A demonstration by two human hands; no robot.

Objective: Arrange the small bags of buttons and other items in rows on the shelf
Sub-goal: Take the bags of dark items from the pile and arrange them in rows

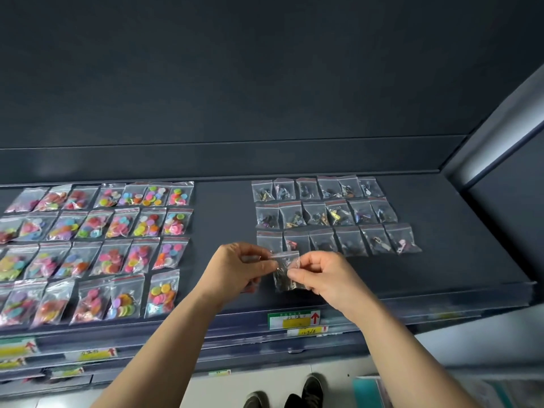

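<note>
Holding one small clear bag [286,270] between both hands, just above the front part of the dark shelf [441,260]. Left hand [238,267] pinching the bag's upper left edge between thumb and fingertips; right hand [316,275] pinching its right side, thumb and forefinger closed on the plastic. Dark, metallic-looking bits inside, too blurred to name. Bag hanging roughly upright, its top near the lowest row of the right-hand group.

Laid flat on the shelf to the right: three rows of small clear bags with dark items [329,214], six across in each row, edges touching or nearly so. Lowest row partly hidden at its left end behind the held bag and the fingers.

Spread on the left of the shelf: four rows of bags of colourful buttons [117,231], red-striped at their tops, running out of view past the left edge. Bare strip of shelf between the two groups.

Fixed to the shelf's front edge below the hands: green and yellow label with a red arrow [294,319]. Dark shoes [303,393] on a pale floor below.
</note>
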